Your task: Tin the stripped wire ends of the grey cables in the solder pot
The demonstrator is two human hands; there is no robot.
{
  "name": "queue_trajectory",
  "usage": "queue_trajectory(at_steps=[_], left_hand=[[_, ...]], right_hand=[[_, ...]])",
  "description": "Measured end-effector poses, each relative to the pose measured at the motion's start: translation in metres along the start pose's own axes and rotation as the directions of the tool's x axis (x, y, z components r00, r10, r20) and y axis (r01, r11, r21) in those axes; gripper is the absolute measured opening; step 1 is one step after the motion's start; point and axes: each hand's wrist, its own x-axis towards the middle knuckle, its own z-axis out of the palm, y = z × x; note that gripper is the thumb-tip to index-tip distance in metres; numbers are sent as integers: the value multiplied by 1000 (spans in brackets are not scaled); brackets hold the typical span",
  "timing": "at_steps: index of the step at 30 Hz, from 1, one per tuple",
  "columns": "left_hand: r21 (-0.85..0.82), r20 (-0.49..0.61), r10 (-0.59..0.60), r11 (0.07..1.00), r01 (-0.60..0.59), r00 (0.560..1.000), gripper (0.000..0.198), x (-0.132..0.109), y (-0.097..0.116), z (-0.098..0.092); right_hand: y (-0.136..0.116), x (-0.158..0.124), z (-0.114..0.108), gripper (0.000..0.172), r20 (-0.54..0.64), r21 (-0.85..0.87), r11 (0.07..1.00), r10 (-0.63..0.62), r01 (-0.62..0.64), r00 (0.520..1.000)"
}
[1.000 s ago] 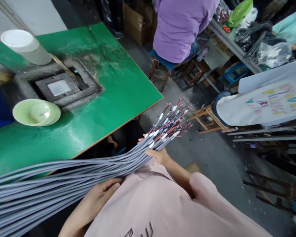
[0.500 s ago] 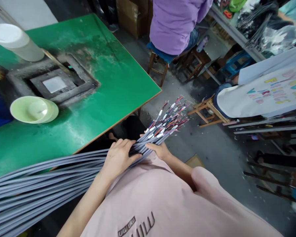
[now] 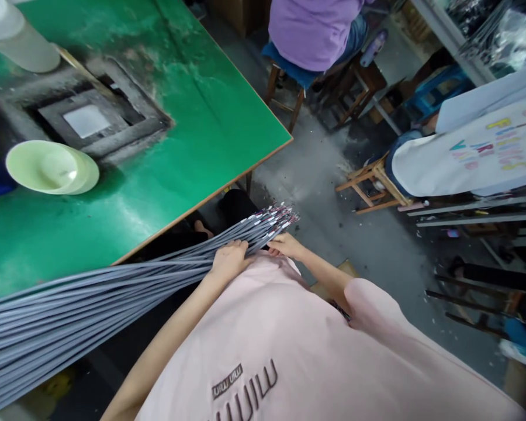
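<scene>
A thick bundle of grey cables runs from the lower left across the table's front edge to my lap. Its stripped ends, with white sleeves and thin coloured wires, point away to the upper right. My left hand is wrapped over the bundle a little behind those ends. Close to the ends, at the near side of the bundle, is my right hand, its fingers curled in at the cables. Part of its fingers is hidden, and what exactly it grips there cannot be made out.
On the green table at left are a pale green cup, a white container and a dark recessed frame with a white square. A person in purple sits on a stool beyond; another in white sits at right.
The cable ends have drawn lower and nearer my body, closer together. Both hands have shifted, the right one now curled at the near side. The view has tilted slightly.
</scene>
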Motion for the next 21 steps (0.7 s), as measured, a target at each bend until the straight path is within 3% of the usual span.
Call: queue_trajectory(at_steps=[6,10,12,15,18,21], left_hand=[[-44,-11,-15,999,14,1000,17,4,2,7],[-304,-98,30,951,-59,995,17,1,0,-8],[-511,-194,65,845,-158,979,18,-3,2,-17],[-750,-267,84,608,-262,960,21,-11,6,-33],[-895,-249,74,364,-259,966,24,-21,10,-48],[-943,-268,47,193,-272,962,25,-32,12,-61]], right_hand=[[-5,-3,-4,32,63,-77,996,-44,49,997],[-23,-20,-13,32,224,-141,987,-41,74,974],[-35,-29,-13,33,346,-178,978,-42,110,937],[-57,-41,-6,31,467,-171,967,-90,190,879],[-78,-50,3,33,468,-77,956,-216,283,857],[-96,-55,9,39,389,-43,925,-333,377,859]])
